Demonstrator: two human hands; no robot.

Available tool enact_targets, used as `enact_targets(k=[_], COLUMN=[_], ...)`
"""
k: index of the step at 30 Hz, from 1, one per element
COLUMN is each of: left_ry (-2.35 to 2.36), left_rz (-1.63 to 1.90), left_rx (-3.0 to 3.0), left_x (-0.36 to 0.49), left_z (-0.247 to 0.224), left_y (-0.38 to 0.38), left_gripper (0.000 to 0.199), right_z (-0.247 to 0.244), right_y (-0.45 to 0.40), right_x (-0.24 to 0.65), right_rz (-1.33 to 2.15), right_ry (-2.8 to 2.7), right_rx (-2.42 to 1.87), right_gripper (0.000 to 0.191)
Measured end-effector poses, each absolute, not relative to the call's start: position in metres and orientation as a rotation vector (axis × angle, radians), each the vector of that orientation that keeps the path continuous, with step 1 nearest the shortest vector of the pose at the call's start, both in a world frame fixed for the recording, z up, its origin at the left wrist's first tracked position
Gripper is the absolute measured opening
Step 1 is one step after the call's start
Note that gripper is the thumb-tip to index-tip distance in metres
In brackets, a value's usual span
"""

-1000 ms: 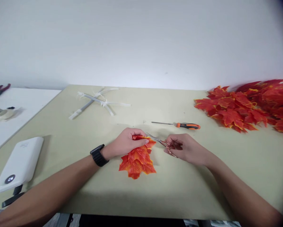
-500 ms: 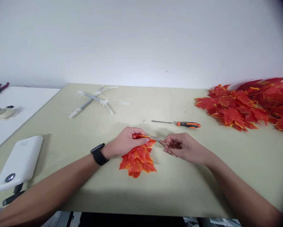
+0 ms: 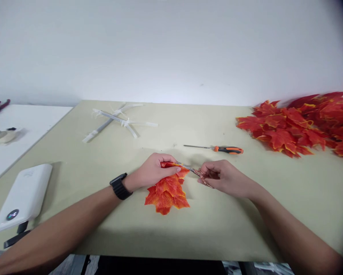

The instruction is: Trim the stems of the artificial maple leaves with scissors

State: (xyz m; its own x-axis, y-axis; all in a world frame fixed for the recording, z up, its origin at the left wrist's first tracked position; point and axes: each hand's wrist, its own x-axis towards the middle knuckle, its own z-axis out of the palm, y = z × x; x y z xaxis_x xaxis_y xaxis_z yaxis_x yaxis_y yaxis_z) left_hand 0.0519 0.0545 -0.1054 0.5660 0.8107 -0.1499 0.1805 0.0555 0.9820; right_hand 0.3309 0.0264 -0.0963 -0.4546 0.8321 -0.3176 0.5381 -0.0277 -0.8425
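Between the thumb and fingers of my left hand (image 3: 156, 170) are red-orange artificial maple leaves (image 3: 168, 194), which hang down toward the table. Small scissors (image 3: 198, 172) with rose-gold handles are in my right hand (image 3: 225, 177), its fingers in and around the loops. The blades point left and reach the top edge of the leaves beside my left fingertips. Whether the blades are fully closed is too small to tell. Behind the hands lies a screwdriver (image 3: 228, 150) with an orange and black handle, touched by neither hand.
A heap of red artificial leaves (image 3: 288, 128) lies at the back right of the table (image 3: 188, 236). Crossed tubes (image 3: 111, 122) with whitish ties rest at the back left. A white power bank (image 3: 25, 194) lies at the left. Pliers (image 3: 0, 107) are on a white surface beyond.
The scissors' handles have drawn slightly closer together in my right hand. My left hand and the leaves in it look unmoved.
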Motion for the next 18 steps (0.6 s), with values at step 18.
enact_targets(k=[18], left_ry=[0.909], left_rz=[0.582], left_rx=[1.519], left_x=[0.0516], left_z=[-0.1035], left_y=[0.0547], left_gripper=[0.023], right_z=[-0.0919], right_y=[0.0266], right_x=[0.3301], right_rz=[1.436], right_ry=[-2.029], right_rx=[-1.473], right_gripper=[0.030])
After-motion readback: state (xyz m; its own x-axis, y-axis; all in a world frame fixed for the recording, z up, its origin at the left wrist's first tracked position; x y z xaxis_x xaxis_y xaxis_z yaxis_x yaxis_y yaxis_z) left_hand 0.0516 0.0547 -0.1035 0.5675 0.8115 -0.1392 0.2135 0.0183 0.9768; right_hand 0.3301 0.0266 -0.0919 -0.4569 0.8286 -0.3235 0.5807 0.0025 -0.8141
